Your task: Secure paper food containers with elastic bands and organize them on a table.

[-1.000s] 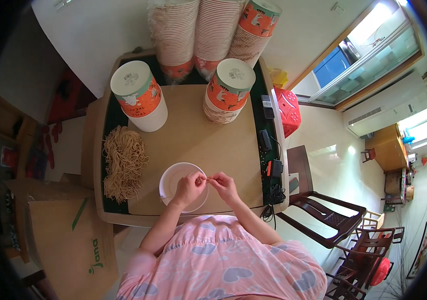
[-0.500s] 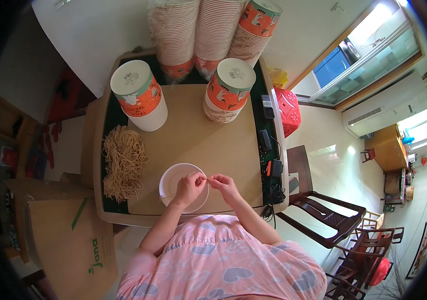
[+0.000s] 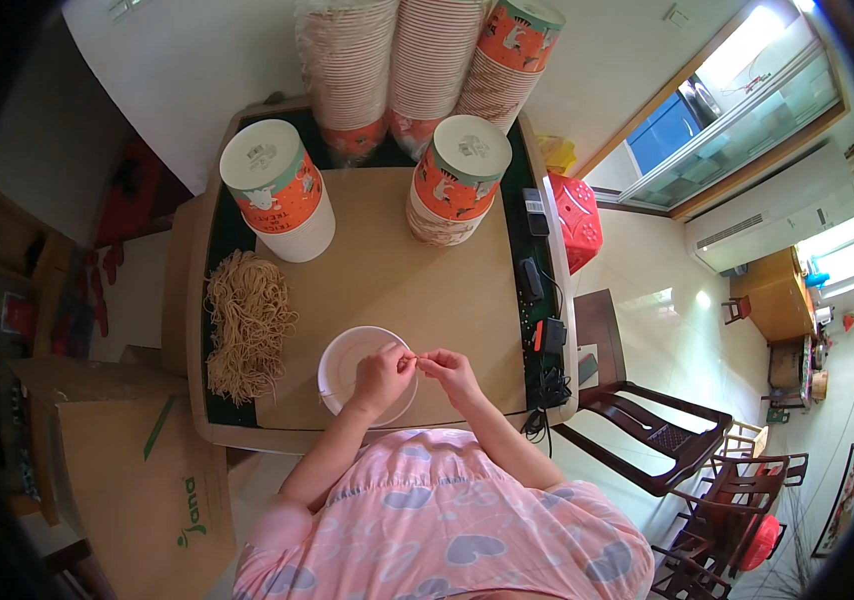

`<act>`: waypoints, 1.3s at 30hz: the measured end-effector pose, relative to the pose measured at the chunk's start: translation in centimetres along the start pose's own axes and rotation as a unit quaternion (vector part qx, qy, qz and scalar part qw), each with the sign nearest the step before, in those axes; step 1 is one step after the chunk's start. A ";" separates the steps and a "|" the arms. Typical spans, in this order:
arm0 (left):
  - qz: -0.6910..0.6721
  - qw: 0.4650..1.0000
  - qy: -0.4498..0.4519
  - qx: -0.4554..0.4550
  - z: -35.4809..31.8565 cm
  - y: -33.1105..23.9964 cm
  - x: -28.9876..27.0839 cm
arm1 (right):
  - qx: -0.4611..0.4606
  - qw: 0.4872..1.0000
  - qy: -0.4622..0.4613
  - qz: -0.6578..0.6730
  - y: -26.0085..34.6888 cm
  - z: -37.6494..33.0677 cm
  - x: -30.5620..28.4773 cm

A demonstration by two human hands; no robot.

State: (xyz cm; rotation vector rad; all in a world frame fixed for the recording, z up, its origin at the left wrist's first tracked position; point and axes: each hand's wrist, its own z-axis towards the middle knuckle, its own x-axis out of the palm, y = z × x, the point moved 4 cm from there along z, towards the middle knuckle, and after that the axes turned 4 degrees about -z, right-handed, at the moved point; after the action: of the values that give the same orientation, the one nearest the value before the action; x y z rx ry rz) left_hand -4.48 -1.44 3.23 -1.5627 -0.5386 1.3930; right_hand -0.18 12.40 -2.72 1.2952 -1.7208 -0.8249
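Note:
Over the right side of a white paper bucket (image 3: 331, 368) near the table's front edge, my left hand (image 3: 383, 378) and my right hand (image 3: 450, 374) meet fingertip to fingertip. Both pinch a thin tan cord (image 3: 416, 359), of which only a tiny bit shows between the fingers. My left hand hides part of the bucket's opening. A faint thin line runs inside the bucket, and a small mark shows at its left rim. To the left lies a loose heap of tan cords (image 3: 250, 325).
Upturned orange-printed buckets (image 3: 282, 195) and a shorter nested stack (image 3: 455, 190) stand farther back. Tall bucket stacks (image 3: 352, 70) line the wall. Black adapters and cables (image 3: 550, 345) lie along the right edge. A cardboard box (image 3: 142, 480) sits left, a dark chair (image 3: 652, 435) right.
My fingers have shifted very slightly at the cord, still pinched together. The bucket and everything else stay in place.

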 end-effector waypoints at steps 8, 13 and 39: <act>-0.059 0.996 -0.013 -0.061 -0.1 1.4 0.3 | -0.040 0.995 -0.022 -0.093 0.1 -0.2 0.4; -0.132 0.988 -0.016 -0.077 -0.6 2.7 0.4 | -0.115 0.986 -0.005 -0.120 0.5 -0.3 1.3; -0.398 0.875 0.045 -0.272 -1.4 5.4 0.0 | -0.270 0.880 -0.058 -0.386 4.1 -1.2 3.4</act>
State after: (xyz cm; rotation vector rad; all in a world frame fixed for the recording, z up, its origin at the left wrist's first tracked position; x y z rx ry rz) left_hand -4.61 -4.46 -1.50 -1.5259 -1.4175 0.5427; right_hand -1.40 10.18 2.06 1.5343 -0.8829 -1.7203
